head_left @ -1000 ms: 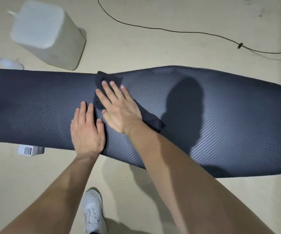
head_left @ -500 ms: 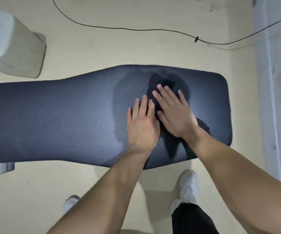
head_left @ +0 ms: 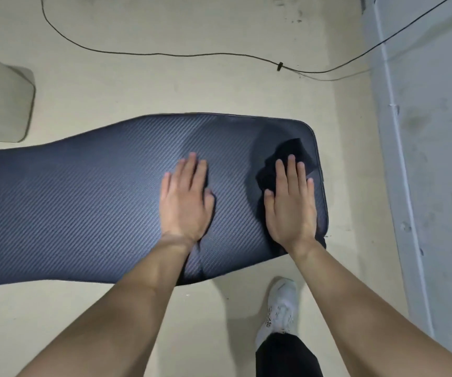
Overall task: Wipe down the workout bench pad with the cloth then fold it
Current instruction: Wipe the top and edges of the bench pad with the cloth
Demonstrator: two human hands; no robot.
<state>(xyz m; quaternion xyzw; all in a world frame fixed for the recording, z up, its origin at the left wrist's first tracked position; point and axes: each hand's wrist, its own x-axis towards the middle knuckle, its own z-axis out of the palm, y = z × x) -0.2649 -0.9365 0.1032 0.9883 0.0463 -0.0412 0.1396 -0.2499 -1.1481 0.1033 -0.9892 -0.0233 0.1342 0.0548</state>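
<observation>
While the right hand (head_left: 290, 202) lies flat with its fingers spread on the black cloth (head_left: 287, 156), it presses the cloth down near the right end of the workout bench pad (head_left: 83, 202). The cloth is bunched up, not folded, and part of it pokes out past the fingertips, close to the pad's rounded corner. The left hand (head_left: 185, 198) is also flat and open, palm down on the bare pad, a little way to the left of the cloth. It holds nothing and looks like it is there to lean on.

The wiping seems to be at the very end of the pad now, so that part of the job may be almost done. It is hard to tell if the long left part of the pad is clean. The folding has not begun, since the cloth is one crumpled lump.

Around the pad is a pale floor (head_left: 192, 85) with a thin black cable (head_left: 165, 54) lying on it. A white shoe (head_left: 280, 308) stands below the pad.
</observation>
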